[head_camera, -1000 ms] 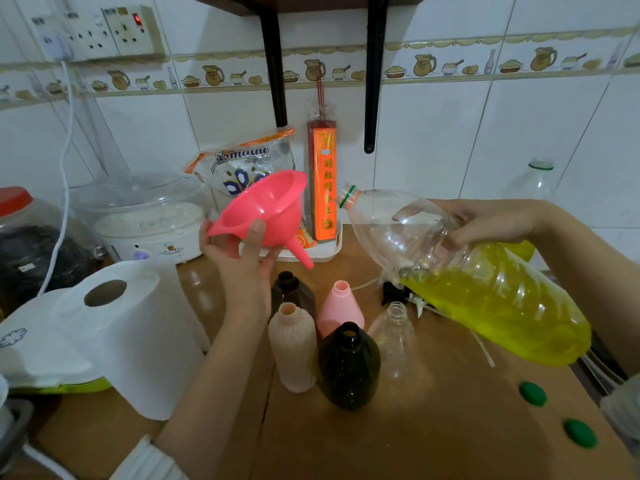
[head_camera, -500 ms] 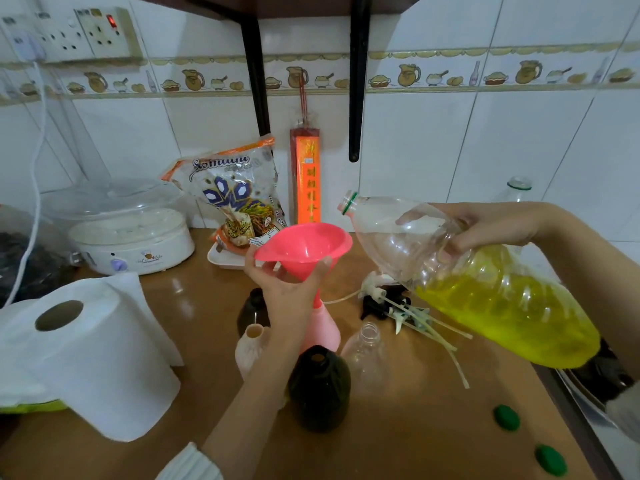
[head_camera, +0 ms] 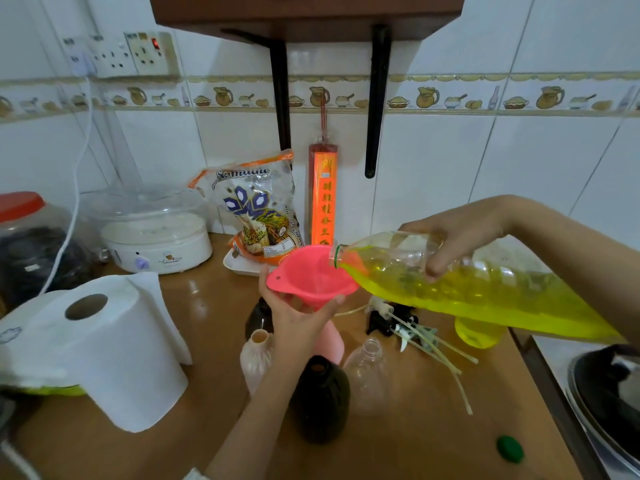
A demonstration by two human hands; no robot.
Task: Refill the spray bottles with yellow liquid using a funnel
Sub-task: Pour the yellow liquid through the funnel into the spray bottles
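My left hand (head_camera: 300,315) grips a pink funnel (head_camera: 313,277) whose spout sits in the pink spray bottle (head_camera: 331,341). My right hand (head_camera: 457,233) holds a big clear bottle of yellow liquid (head_camera: 485,292), tipped nearly flat with its mouth over the funnel's bowl; liquid reaches the neck. Around the pink bottle stand a beige bottle (head_camera: 254,356), a dark bottle in front (head_camera: 320,398), another dark one behind (head_camera: 259,318) and a clear one (head_camera: 372,372), all uncapped. Spray heads with tubes (head_camera: 412,329) lie to the right.
A paper towel roll (head_camera: 117,348) stands at the left on the wooden counter (head_camera: 398,441). A white steamer (head_camera: 156,233), a snack bag (head_camera: 256,213) and an orange incense pack (head_camera: 322,199) line the wall. A green cap (head_camera: 509,449) lies front right; a dark pan (head_camera: 609,393) sits beyond the counter's right edge.
The funnel went from tilted in the air to upright on the pink bottle. The big bottle tipped further down, its mouth now over the funnel and liquid at the neck.
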